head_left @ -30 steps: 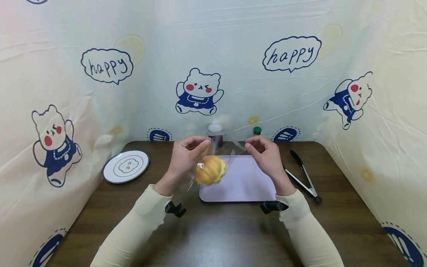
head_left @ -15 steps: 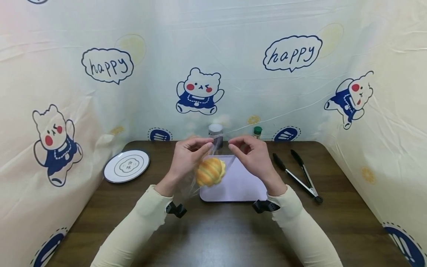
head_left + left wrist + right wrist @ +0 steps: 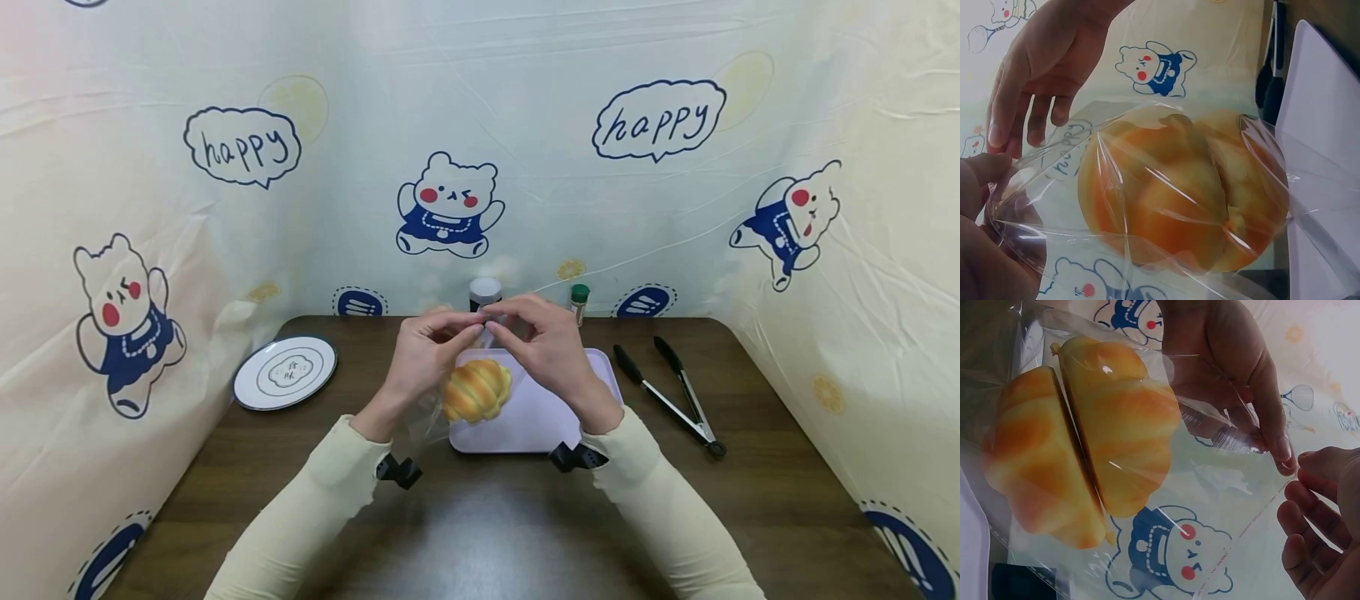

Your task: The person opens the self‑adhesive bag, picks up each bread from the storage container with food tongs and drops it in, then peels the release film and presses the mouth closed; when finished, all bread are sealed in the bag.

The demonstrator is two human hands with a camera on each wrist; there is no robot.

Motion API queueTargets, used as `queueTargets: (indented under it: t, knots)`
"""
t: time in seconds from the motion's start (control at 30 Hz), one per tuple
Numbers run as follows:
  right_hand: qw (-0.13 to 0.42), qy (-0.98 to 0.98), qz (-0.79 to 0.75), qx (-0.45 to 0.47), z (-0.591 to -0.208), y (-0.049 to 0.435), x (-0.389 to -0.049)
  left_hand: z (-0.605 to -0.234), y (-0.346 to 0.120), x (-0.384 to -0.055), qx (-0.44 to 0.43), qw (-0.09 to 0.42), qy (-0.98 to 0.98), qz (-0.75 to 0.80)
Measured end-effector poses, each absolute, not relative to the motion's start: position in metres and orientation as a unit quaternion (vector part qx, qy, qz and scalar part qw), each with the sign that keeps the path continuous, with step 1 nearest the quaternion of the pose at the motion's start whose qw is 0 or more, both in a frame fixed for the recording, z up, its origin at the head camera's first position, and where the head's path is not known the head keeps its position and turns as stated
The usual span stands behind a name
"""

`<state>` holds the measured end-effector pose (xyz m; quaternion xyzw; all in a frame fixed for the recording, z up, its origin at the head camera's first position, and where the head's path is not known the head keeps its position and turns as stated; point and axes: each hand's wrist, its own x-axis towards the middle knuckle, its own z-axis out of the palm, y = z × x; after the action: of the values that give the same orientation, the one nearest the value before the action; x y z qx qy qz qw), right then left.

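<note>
A golden, ridged bread roll (image 3: 477,390), split down its middle, hangs inside a clear plastic bag (image 3: 1063,240) in front of me. My left hand (image 3: 423,354) pinches the bag's upper edge between thumb and fingers. From the other side, my right hand (image 3: 546,346) comes up against it, thumb and index finger pinching the same edge. The fingertips of both hands meet there. In the right wrist view the split faces the camera, and the left hand (image 3: 1229,381) is partly behind the film. Below the roll lies a pale lilac tray (image 3: 558,417).
A white plate (image 3: 251,387) with a dark rim lies at the left of the brown table (image 3: 480,533). Black-and-silver tongs (image 3: 678,408) lie spread at the right. Behind my hands stand a white-lidded jar (image 3: 485,290) and a green-capped bottle (image 3: 579,300). Patterned cloth walls surround the table.
My right hand has moved left until its fingertips meet those of the left hand at the bag's edge. The left hand has barely moved; the roll has swung slightly right.
</note>
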<state>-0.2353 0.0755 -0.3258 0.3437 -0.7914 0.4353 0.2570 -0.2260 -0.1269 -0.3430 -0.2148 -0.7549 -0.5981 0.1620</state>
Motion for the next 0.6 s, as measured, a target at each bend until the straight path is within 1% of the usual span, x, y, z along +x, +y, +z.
queueTargets:
  t: [0.17, 0.6]
  knots:
    - [0.268, -0.787, 0.429, 0.353, -0.3264, 0.0736, -0.238, -0.3426, -0.1258, -0.2258, -0.216, 0.161, -0.77, -0.579]
    - [0.303, -0.784, 0.402, 0.365, -0.3276, 0.0731, -0.2401, -0.343, -0.1248, -0.2238, -0.225, 0.18, -0.796, -0.532]
